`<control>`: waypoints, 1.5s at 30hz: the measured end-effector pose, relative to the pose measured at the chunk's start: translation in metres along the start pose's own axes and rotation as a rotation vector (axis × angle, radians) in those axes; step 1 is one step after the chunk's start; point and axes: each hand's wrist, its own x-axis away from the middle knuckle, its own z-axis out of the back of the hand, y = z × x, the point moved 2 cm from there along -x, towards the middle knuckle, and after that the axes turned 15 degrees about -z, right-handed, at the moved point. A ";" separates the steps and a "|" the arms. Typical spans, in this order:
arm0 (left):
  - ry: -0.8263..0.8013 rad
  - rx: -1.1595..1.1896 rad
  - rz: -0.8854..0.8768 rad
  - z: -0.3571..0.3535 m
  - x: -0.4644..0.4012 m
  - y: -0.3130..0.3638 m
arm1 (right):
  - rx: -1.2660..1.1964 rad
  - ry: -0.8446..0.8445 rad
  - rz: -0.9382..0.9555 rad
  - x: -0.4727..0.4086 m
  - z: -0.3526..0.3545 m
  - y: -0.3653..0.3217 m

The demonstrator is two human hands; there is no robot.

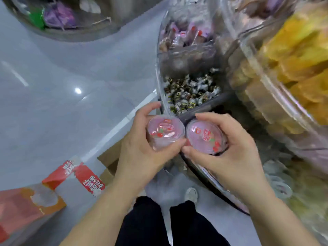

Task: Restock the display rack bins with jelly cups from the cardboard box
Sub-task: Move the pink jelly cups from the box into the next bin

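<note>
head view: the left hand [142, 148] is gripping one jelly cup [164, 132], fingers curled round its wall; the right hand [229, 153] is clasping a second jelly cup [206, 137]. the cups are touching, lids up, likely for placing together into a clear plastic rack bin [160, 68]. cups: round, glossy pink film lids, translucent walls. the red printed cardboard box [32, 205] is sitting on the floor, lower left.

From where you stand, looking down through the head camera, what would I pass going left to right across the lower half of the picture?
Red-and-orange cardboard box → left hand → pink jelly cup in the left hand → pink jelly cup in the right hand → right hand.
</note>
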 end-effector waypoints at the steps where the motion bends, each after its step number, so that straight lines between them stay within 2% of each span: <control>1: -0.047 0.002 -0.051 -0.013 -0.008 0.019 | 0.001 0.070 0.018 0.009 0.026 -0.002; 6: -0.301 0.071 -0.227 -0.103 -0.033 0.090 | -0.040 0.368 -0.044 0.053 0.136 0.024; 9: -0.394 0.167 -0.263 -0.166 -0.031 0.123 | -0.034 0.454 -0.121 0.080 0.188 0.053; 15: -0.440 0.312 -0.213 -0.273 -0.009 0.160 | -0.188 0.464 -0.218 0.106 0.277 0.112; 20: -0.508 0.310 -0.171 -0.323 -0.003 0.171 | -0.165 0.364 -0.308 0.106 0.328 0.159; 25: -0.510 0.190 -0.148 -0.340 -0.010 0.162 | -0.086 0.379 -0.372 0.076 0.344 0.192; 34: -0.615 -0.018 -0.204 -0.339 -0.033 0.154 | 0.259 0.467 -0.485 0.038 0.327 0.209; 39: -0.748 -0.094 -0.187 -0.347 -0.036 0.147 | 0.207 0.486 -0.463 0.034 0.328 0.211; 45: -0.784 -0.101 -0.167 -0.350 -0.037 0.143 | 0.212 0.492 -0.476 0.032 0.330 0.215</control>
